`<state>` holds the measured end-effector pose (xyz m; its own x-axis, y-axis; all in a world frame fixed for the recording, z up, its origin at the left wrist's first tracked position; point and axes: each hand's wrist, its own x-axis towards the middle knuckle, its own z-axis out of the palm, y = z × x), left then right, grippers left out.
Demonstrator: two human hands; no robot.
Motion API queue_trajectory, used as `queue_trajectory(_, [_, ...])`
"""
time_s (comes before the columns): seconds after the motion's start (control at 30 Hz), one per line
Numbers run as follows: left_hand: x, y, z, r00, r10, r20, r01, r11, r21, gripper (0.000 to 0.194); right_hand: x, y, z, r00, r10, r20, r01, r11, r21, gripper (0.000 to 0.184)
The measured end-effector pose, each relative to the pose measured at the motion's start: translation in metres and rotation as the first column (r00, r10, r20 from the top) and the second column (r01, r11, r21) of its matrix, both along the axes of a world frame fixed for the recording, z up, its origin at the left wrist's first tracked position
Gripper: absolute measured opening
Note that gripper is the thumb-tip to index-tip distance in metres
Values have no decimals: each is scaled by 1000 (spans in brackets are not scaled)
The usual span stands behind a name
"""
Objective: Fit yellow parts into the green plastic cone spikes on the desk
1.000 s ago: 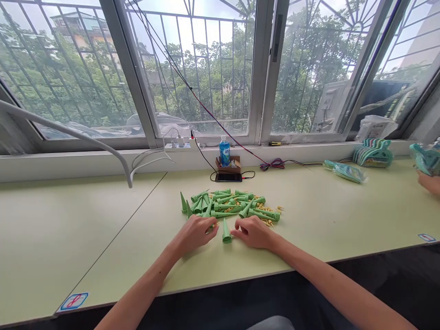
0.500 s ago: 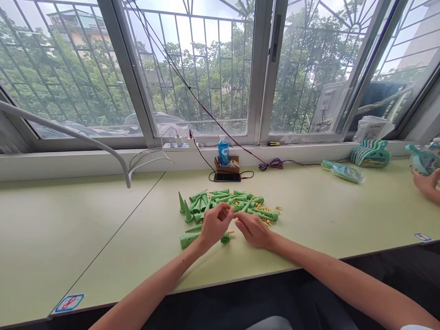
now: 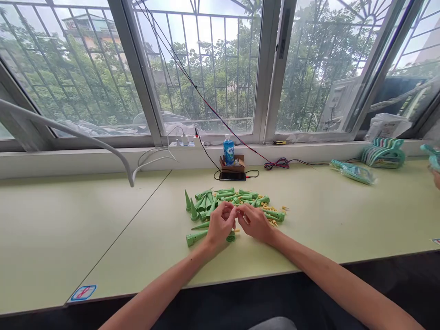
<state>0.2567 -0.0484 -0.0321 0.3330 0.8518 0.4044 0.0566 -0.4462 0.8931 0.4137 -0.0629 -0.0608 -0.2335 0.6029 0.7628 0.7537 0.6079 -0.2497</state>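
My left hand (image 3: 220, 225) and my right hand (image 3: 256, 223) meet fingertip to fingertip at the near side of a pile of green plastic spikes (image 3: 206, 200). Both are closed in a pinch; whatever sits between the fingers is too small and covered to make out. Small yellow pegs (image 3: 273, 223) lie scattered at the pile's right side. Below my left wrist are a green spike on its side (image 3: 195, 237) and an open-ended green piece (image 3: 231, 237) with a yellow peg by it. Two green spikes (image 3: 194, 211) stand upright at the pile's left end.
Behind the pile lie a phone (image 3: 232, 176) on a cable and a blue bottle (image 3: 228, 152) in a small cardboard box (image 3: 239, 161). Toward the right are bagged hangers (image 3: 354, 172), a hanger stack (image 3: 384, 153) and part of another person's hand (image 3: 436, 178). A grey tube (image 3: 103, 145) arches over the left.
My fingertips have come closer together, and the yellow bit seen at my left fingers is now covered. The view has turned slightly left, so the other person's hand is mostly out of frame.
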Motion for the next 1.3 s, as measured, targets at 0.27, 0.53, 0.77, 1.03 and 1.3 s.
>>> queue_trajectory(0.27, [-1,-2,1,984,110,-139,-72,965,252,18,-1,-5,9,998,46,-42,-48,998,-43,4])
queue_trajectory(0.53, [-1,-2,3,981,117,-156,-67,952,297,18,4,0,5,995,75,-60,-80,993,-83,11])
queue_trajectory(0.77, [0,0,1,967,157,-203,-89,948,307,24,5,-1,8,996,67,-64,-73,992,-103,16])
queue_trajectory(1.03, [0,2,-5,845,249,-473,-46,916,399,34,14,5,10,978,16,-209,-34,996,-82,17])
queue_trajectory(1.3, [-1,-5,-1,793,206,-573,57,912,407,29,13,4,13,971,15,-237,-37,996,-87,18])
